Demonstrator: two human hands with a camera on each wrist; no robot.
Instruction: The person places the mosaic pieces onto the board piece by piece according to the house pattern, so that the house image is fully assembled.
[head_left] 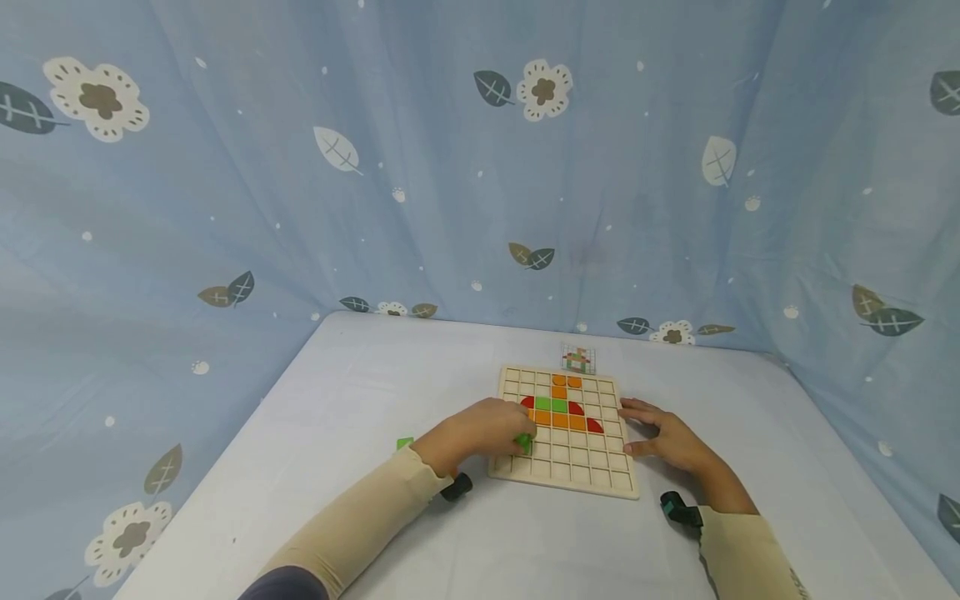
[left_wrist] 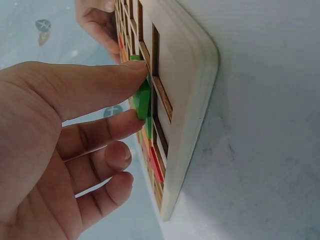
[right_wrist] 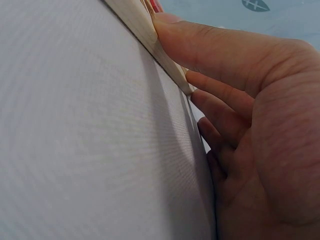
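A wooden grid board (head_left: 581, 477) lies on the table, its upper cells filled with orange squares (head_left: 560, 421), green squares (head_left: 558, 406) and rounded red pieces (head_left: 594, 426). My left hand (head_left: 483, 429) is over the board's left side, pinching a green piece (left_wrist: 143, 102) between thumb and index finger. In the left wrist view that piece stands tilted right at the grid, near another green piece in a cell. At the board's right edge, my right hand (head_left: 671, 437) rests with thumb and fingertips against the side, fingers loosely spread.
Behind the board lies a small pattern card (head_left: 579, 358) with a coloured picture on a grid. A loose green piece (head_left: 404, 442) is on the white table (head_left: 360, 375), left of the board and partly behind the left forearm. A blue patterned curtain (head_left: 420, 183) surrounds the table's back and sides.
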